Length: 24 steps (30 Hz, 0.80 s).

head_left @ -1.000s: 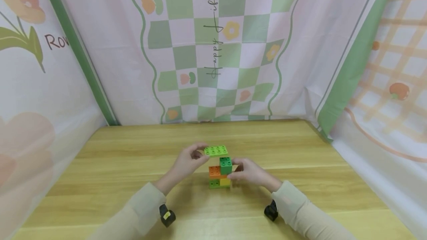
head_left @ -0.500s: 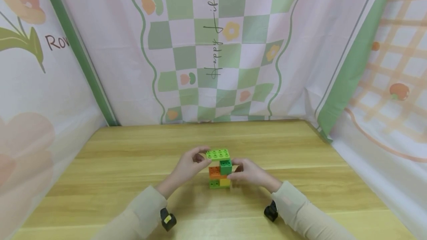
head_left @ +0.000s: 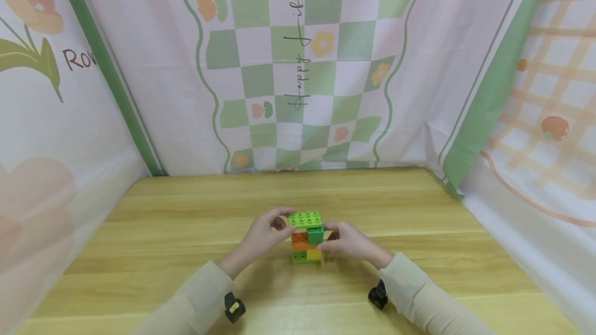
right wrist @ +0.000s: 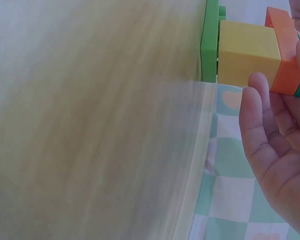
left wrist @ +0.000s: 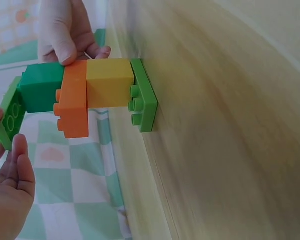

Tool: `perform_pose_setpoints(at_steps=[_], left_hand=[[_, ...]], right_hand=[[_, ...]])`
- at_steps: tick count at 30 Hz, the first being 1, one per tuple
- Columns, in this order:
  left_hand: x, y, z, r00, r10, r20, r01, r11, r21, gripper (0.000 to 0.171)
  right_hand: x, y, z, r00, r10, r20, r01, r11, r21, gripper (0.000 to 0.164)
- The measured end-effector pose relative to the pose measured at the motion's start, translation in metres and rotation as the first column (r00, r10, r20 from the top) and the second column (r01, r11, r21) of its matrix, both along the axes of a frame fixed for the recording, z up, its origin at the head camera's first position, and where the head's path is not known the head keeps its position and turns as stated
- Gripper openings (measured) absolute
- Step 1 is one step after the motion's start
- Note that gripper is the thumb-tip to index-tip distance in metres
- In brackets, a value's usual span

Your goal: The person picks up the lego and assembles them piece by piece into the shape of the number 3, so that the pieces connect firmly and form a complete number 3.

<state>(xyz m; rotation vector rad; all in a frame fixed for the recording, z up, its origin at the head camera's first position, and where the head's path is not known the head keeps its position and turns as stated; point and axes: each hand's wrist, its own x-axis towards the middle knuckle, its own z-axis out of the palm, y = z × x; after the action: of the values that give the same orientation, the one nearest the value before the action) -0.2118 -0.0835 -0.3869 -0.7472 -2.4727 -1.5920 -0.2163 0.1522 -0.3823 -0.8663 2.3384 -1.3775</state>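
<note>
A small tower of toy building bricks stands on the table: a light green plate (left wrist: pixel 146 95) at the bottom, then a yellow brick (left wrist: pixel 110 82), an orange brick (left wrist: pixel 75 102) and a dark green brick (left wrist: pixel 42 86). My left hand (head_left: pixel 263 231) pinches another light green plate (head_left: pixel 304 219) by its left end. This plate lies over the dark green brick, slightly tilted in the left wrist view; whether its studs are engaged I cannot tell. From the right, my right hand (head_left: pixel 346 241) holds the tower, its thumb against the orange brick and fingers behind.
The wooden table (head_left: pixel 186 206) spreads around the tower. Behind it hangs a checked curtain (head_left: pixel 302 81), with more printed cloth (head_left: pixel 37 133) at the sides. Each wrist carries a black camera, such as the left one (head_left: pixel 234 308).
My left hand has brought the upper light green plate down and slightly right, from above the tower onto the dark green brick. The right hand has stayed at the tower.
</note>
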Motion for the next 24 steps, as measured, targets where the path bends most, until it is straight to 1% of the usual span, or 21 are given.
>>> perform_pose_setpoints(at_steps=[5,10,15,18,21,24], left_hand=[[0.000,-0.001,0.001,0.995,-0.031,-0.092,0.026,0.998,-0.059,0.033],[0.001,-0.001,0.000,0.981,-0.074,-0.178,0.053,0.991,-0.121,0.031],[0.001,0.000,0.000,0.971,-0.089,-0.223,0.051,0.984,-0.171,0.032],[0.001,0.000,0.001,0.964,-0.108,-0.245,0.060,0.979,-0.197,0.032],[0.002,0.000,0.002,0.953,-0.132,-0.271,0.066,0.968,-0.242,0.033],[0.002,-0.001,0.002,0.935,-0.162,-0.314,0.055,0.944,-0.324,0.035]], right_hand=[[0.001,-0.001,0.001,1.000,-0.002,0.006,0.002,1.000,0.006,0.030],[-0.001,0.000,-0.002,1.000,0.001,0.002,-0.001,1.000,0.001,0.031],[-0.013,0.004,-0.019,1.000,0.006,-0.008,-0.006,1.000,-0.003,0.034],[-0.018,0.006,-0.027,1.000,0.005,0.006,-0.005,1.000,-0.014,0.034],[-0.019,0.007,-0.029,1.000,0.004,0.020,-0.004,1.000,-0.023,0.033],[-0.017,0.006,-0.026,1.000,0.003,0.021,-0.002,1.000,-0.018,0.031]])
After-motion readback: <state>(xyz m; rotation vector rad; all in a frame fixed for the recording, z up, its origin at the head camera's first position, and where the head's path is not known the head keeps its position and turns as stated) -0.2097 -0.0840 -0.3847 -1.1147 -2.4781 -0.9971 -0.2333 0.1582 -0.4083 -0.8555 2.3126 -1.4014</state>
